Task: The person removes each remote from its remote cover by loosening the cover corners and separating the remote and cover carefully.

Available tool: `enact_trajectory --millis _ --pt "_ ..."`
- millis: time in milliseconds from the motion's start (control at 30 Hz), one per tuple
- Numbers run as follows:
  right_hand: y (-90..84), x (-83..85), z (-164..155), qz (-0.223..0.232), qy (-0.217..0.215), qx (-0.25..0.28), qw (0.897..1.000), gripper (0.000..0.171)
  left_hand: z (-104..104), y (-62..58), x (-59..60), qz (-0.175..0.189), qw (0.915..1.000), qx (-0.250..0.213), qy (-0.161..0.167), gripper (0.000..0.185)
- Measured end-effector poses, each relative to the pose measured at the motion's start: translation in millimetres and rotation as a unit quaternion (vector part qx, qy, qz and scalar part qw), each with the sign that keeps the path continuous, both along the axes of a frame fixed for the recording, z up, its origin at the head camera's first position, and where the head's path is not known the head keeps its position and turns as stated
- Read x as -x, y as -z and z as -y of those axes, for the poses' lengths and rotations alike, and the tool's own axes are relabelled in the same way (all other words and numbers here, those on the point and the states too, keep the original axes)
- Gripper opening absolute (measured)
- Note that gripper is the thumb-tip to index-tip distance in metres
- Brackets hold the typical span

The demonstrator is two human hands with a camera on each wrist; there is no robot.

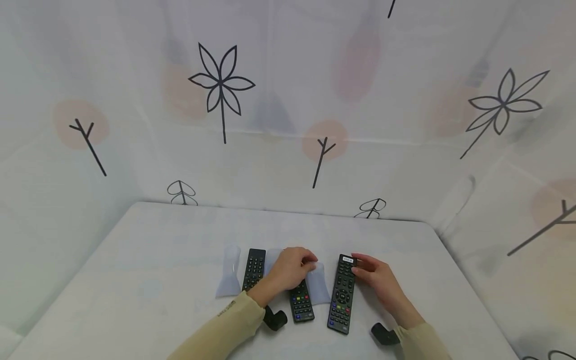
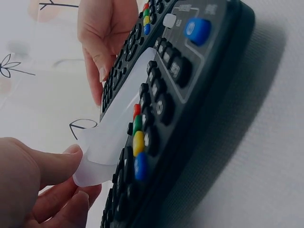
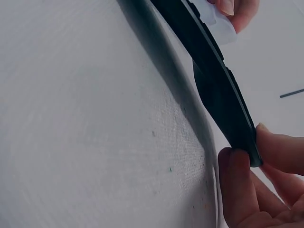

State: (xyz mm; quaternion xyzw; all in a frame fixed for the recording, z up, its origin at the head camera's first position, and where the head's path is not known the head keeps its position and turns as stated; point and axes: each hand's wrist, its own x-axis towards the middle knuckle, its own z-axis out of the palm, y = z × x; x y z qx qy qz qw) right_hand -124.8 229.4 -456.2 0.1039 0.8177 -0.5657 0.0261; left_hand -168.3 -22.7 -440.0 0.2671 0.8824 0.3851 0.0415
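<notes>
Three black remotes lie side by side on the white table [image 1: 148,280]. My left hand [image 1: 308,262] [image 2: 78,172] pinches a clear plastic sleeve [image 1: 320,287] [image 2: 111,137] at the far end of the middle remote [image 1: 300,302] [image 2: 166,109]. That sleeve lies partly over the remote's buttons. My right hand [image 1: 360,270] [image 3: 254,166] pinches the far end of the right remote [image 1: 342,297] [image 3: 216,80], thumb on one side and fingers on the other. The left remote [image 1: 254,270] lies untouched.
A second clear sleeve [image 1: 229,277] lies flat just left of the left remote. Printed white sheeting [image 1: 288,125] walls in the table at the back and sides. The black wrist cameras [image 1: 275,320] sit near the front edge.
</notes>
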Motion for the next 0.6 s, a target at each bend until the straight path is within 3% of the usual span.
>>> enact_trajectory --millis 233,600 --pt "1.7 2.3 2.2 0.008 0.016 0.010 1.000 0.050 -1.1 -0.7 -1.3 0.005 1.0000 -0.004 -0.004 0.011" --pt "8.6 8.6 5.7 0.004 0.048 -0.026 0.998 0.049 0.2 0.8 -0.4 -0.001 0.9999 -0.013 -0.001 0.011"
